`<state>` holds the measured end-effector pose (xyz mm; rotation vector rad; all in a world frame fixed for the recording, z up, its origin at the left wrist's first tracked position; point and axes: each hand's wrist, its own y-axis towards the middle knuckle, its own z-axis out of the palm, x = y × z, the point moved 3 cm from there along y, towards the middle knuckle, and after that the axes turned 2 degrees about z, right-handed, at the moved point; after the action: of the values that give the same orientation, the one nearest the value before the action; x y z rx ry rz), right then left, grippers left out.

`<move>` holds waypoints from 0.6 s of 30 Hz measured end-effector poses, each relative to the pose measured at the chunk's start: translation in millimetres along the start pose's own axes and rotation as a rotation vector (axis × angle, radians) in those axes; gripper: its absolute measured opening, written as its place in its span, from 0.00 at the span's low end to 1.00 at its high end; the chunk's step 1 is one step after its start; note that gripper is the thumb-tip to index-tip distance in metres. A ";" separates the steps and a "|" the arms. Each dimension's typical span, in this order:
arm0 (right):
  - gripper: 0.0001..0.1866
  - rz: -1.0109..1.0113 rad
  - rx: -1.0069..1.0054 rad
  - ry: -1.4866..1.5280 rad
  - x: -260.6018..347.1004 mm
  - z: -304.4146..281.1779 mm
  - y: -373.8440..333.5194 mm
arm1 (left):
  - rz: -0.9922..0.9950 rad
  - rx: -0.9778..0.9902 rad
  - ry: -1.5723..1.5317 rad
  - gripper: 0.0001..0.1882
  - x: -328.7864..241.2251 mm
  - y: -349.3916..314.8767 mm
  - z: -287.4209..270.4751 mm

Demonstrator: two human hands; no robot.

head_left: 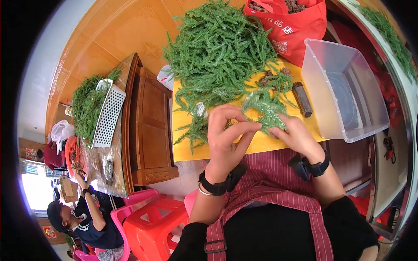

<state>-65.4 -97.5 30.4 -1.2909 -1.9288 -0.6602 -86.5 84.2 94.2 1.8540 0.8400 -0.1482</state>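
Observation:
Above the near edge of the yellow tabletop, my right hand grips a green artificial pine sprig, partly blurred. My left hand is closed in a pinch of thumb and forefinger beside the sprig's lower end; what lies between the fingertips is too small to make out. Loose sprigs lie left of my left hand. Beyond both hands rises a large heap of green sprigs. Brown pine cones and a bundle of dark brown sticks rest to the right of the heap.
A clear plastic bin stands at the right, with a red bag of pine cones behind it. To the left, a side table carries a white perforated basket and more greenery. Another person sits by a red stool.

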 end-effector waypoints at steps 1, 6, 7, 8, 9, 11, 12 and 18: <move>0.07 -0.001 0.000 0.000 -4.1 8.5 0.9 | 0.000 -0.001 0.000 0.12 -0.7 -1.6 2.2; 0.11 -0.154 -0.100 -0.096 -5.2 27.8 9.4 | -0.371 -0.054 -0.385 0.08 7.3 -9.7 6.5; 0.11 -0.156 -0.100 -0.097 -7.4 28.3 10.6 | -0.460 -0.045 -0.440 0.08 8.7 -11.0 7.3; 0.11 -0.108 -0.101 -0.096 -12.9 27.9 11.6 | -0.459 -0.046 -0.440 0.08 8.7 -11.3 7.7; 0.12 -0.060 -0.099 -0.094 -17.3 27.3 12.0 | -0.520 -0.047 -0.519 0.07 10.3 -13.6 9.1; 0.11 -0.068 -0.163 -0.082 -20.8 20.0 14.7 | -0.581 -0.047 -0.599 0.07 10.5 -15.7 10.0; 0.10 -0.072 -0.232 -0.073 -22.4 14.3 15.6 | -0.647 -0.053 -0.629 0.07 10.4 -16.2 11.4; 0.06 0.003 -0.275 0.332 15.5 -39.5 12.9 | -0.752 -0.066 -0.754 0.07 9.0 -16.8 15.7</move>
<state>-46.2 -113.2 67.2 -1.2531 -1.6045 -1.0946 -85.8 78.5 70.2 1.1745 0.9207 -1.1887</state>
